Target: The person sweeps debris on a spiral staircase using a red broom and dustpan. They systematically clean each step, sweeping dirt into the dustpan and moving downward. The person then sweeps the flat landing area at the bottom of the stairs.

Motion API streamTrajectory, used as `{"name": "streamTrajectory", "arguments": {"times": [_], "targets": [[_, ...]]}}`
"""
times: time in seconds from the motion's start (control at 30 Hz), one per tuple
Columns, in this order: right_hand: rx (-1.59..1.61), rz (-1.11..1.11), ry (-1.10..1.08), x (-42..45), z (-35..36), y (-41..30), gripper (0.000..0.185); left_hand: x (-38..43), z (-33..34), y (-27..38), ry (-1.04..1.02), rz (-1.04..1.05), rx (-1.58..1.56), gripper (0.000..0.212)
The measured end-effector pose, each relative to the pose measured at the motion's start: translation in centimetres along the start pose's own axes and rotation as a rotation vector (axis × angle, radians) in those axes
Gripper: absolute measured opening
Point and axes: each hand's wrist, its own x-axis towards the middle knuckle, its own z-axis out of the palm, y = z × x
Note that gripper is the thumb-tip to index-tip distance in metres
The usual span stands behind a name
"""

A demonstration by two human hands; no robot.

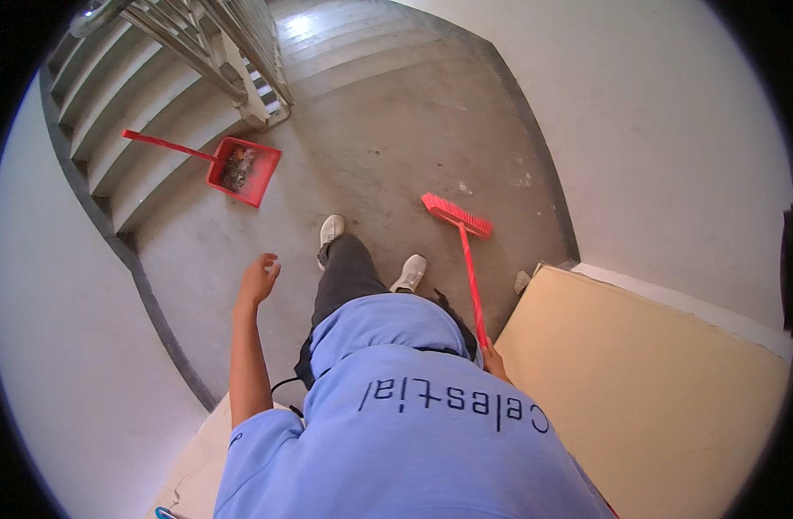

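My right hand (493,363) grips the red handle of a broom (472,279) beside my hip. The broom's red bristle head (458,215) is out in front of my right shoe, over the concrete floor. My left hand (260,277) hangs in the air at my left with loosely bent fingers and nothing in it. Ahead of that hand a red long-handled dustpan (260,175) rests at the foot of the stairs, its handle pointing left. Grey dust and bits of litter (238,170) lie inside the pan.
Concrete steps (169,143) rise at the left, beside a metal railing (240,78). More steps (364,52) lie beyond the landing floor (370,130). A white wall (643,143) runs along the right. A pale yellow panel (636,376) stands close at my right side.
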Motion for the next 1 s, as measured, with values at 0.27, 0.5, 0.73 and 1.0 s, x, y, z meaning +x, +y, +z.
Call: {"name": "streamTrajectory", "arguments": {"times": [0.27, 0.5, 0.73, 1.0], "targets": [[0.030, 0.099, 0.140, -1.3, 7.5, -10.3, 0.034, 12.8, -16.5, -9.7, 0.591, -0.004, 0.140, 0.058], [-0.019, 0.045, -0.038, 11.3, 14.2, -20.4, 0.036, 23.0, -32.3, -13.9, 0.846, 0.208, 0.584, 0.075], [-0.575, -0.096, 0.029, 17.6, 17.7, -24.3, 0.037, 32.4, -37.4, -15.0, 0.477, -0.139, 0.691, 0.076], [-0.483, 0.464, -0.116, 8.2, 10.4, -23.3, 0.036, 37.4, -37.0, -25.1, 0.256, -0.139, 0.562, 0.078]]}}
